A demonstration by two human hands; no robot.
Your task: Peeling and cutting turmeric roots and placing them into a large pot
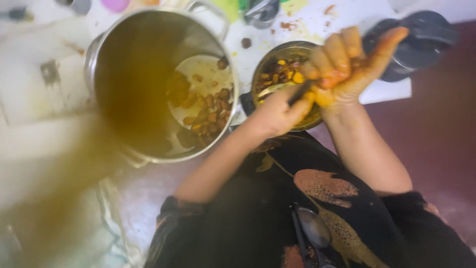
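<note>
My left hand (275,115) grips the dark handle of a spoon (273,90) whose metal head lies in a small steel bowl (258,69). The bowl holds brown and yellow food pieces coated in spice paste. Above the bowl's right rim, my right hand (347,62) is spread with its fingers apart, smeared with orange-yellow paste and holding nothing. The spoon handle passes just under its palm. To the left stands a large steel pot (106,54) with several brown food pieces on its bottom.
A dark grey round lid or appliance part (421,37) lies at the top right on a white, spice-stained surface (307,22). A metal object (261,12) sits at the top edge. Glasses (312,231) hang on my dark patterned top. A brown blur covers the lower left.
</note>
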